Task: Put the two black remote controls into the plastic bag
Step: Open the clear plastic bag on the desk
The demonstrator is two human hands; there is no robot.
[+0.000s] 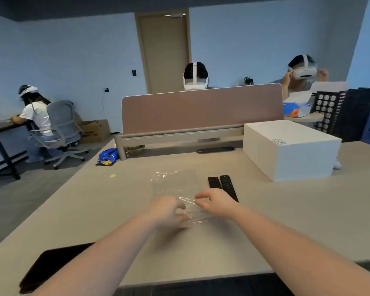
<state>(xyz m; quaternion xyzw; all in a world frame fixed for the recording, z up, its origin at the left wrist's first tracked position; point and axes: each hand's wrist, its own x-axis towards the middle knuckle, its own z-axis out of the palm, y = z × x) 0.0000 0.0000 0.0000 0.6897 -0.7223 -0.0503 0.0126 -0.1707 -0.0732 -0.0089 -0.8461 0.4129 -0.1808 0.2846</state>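
While our left hand (169, 210) and right hand (214, 202) pinch the near edge of the flat clear plastic bag (175, 186), the two slim black remote controls (221, 184) lie just beyond our right hand, long axes pointing away from us.

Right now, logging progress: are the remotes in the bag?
Out. Both remotes lie on the desk beside the plastic bag.

White box (291, 149) on desk (94, 201), pink divider (201, 108), blue snack bag (107, 155)
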